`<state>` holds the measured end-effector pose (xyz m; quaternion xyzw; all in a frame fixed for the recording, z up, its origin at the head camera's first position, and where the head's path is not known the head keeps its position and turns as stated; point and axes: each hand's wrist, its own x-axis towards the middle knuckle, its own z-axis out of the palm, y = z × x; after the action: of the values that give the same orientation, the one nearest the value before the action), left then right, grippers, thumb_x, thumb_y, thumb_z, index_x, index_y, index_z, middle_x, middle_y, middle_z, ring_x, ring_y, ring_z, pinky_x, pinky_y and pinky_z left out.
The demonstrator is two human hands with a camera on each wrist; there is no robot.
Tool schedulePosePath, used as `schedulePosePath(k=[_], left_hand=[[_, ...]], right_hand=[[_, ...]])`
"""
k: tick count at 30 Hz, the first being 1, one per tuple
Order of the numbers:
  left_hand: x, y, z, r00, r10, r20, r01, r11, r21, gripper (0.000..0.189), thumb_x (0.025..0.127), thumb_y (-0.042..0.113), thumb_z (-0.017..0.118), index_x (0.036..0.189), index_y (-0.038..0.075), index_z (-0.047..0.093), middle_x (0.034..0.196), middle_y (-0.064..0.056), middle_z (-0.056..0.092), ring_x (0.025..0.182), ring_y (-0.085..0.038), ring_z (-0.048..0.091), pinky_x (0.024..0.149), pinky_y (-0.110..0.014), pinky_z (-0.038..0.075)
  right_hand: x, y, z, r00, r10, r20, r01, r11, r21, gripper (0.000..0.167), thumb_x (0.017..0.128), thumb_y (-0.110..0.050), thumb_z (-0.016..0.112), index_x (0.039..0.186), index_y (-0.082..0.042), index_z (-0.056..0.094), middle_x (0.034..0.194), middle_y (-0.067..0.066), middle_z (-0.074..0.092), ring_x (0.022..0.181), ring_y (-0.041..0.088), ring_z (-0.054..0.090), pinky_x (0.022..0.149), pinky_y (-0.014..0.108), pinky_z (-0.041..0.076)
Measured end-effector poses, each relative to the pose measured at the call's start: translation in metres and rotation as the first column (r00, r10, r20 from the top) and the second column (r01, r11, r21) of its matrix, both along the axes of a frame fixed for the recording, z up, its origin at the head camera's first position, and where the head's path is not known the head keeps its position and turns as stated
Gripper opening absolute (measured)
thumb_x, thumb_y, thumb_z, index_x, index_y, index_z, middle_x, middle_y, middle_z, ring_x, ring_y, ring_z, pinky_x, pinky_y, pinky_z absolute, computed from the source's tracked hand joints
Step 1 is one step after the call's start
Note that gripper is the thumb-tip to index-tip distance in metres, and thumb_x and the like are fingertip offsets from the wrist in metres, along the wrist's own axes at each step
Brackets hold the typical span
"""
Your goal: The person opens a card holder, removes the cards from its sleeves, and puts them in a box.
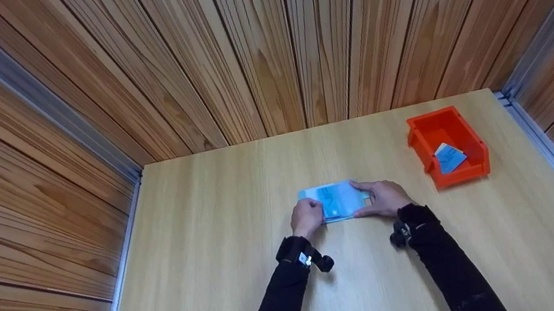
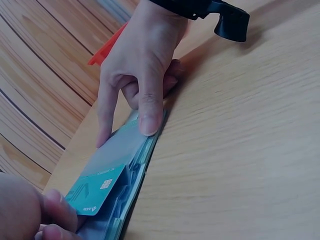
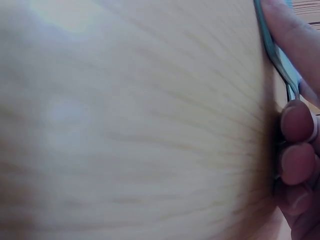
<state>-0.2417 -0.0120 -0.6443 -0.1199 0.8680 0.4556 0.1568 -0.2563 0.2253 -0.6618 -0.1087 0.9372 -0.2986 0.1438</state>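
Observation:
A flat card holder [image 1: 352, 195] with clear sleeves lies on the table between both hands. A blue-green bank card [image 2: 97, 189] with a chip rests over its sleeve, and my left hand [image 1: 307, 217] pinches the card's end between thumb and curled fingers. In the left wrist view that left hand [image 2: 30, 212] shows at the lower corner. My right hand [image 1: 383, 198] grips the holder's right end, thumb on the near edge and index finger on the far edge. Its other fingers [image 3: 297, 162] are curled in the right wrist view. How deep the card sits in the sleeve is hidden.
An orange bin [image 1: 422, 154] stands at the back right of the table [image 1: 211, 230], with blue cards [image 1: 451, 157] lying inside it. Wood-panelled walls [image 1: 263, 54] enclose the table at the back and both sides, with metal rails [image 1: 121, 259] along the side edges.

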Motion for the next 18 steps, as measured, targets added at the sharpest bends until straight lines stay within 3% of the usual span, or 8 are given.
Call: schedulePosePath(k=[11,18], left_hand=[[0.001,-0.011,0.000,1.000,0.009,-0.005,-0.009,1.000,-0.015,0.020,0.104,0.021,0.058,0.099,0.012,0.074,0.067,0.005,0.065,0.064,-0.011,0.059,0.059,-0.025,0.040],[0.002,-0.017,0.002,1.000,0.027,-0.002,-0.027,1.000,0.016,0.019,0.104,0.021,0.057,0.098,0.011,0.073,0.068,0.003,0.064,0.066,-0.013,0.058,0.060,-0.025,0.041]], right_hand=[[0.002,0.001,0.003,1.000,-0.011,0.022,0.011,1.000,-0.009,0.098,0.075,-0.053,0.089,0.156,-0.023,0.045,0.158,0.019,0.047,0.136,0.037,0.053,0.113,0.060,0.039],[0.001,0.001,0.002,0.999,-0.020,0.045,0.021,1.000,-0.010,0.099,0.075,-0.054,0.089,0.157,-0.024,0.043,0.160,0.018,0.045,0.144,0.040,0.047,0.117,0.060,0.036]])
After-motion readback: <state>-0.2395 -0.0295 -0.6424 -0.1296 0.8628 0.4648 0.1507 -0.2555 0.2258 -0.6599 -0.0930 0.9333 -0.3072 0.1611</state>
